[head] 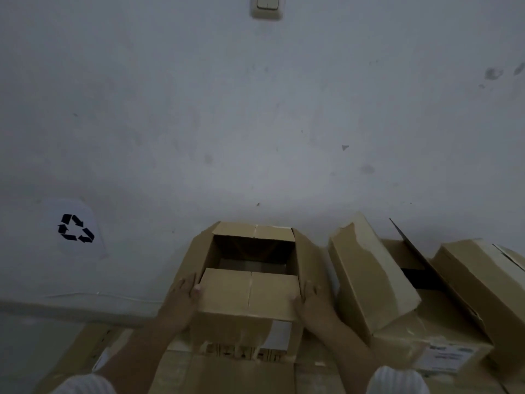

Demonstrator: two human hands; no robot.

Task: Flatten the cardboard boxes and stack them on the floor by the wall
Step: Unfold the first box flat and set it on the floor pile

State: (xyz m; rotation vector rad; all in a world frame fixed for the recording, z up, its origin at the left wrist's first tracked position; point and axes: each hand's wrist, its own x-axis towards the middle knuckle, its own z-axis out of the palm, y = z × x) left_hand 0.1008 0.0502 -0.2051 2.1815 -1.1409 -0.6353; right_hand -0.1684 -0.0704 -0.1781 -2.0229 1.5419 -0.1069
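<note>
An open cardboard box [250, 297] sits by the wall [255, 123] on flattened cardboard [85, 351]. The left hand [184, 292] and right hand [311, 298] press its two sides, fingers straight and thumbs at the near flap's corners. Two more boxes [369, 280] lie just right.

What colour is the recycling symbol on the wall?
Black recycling symbol on white paper, seen in the head view.

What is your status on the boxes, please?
Left grip, right grip pressing sides of open brown cardboard box. Not flattened. More brown cardboard boxes close right.
</note>
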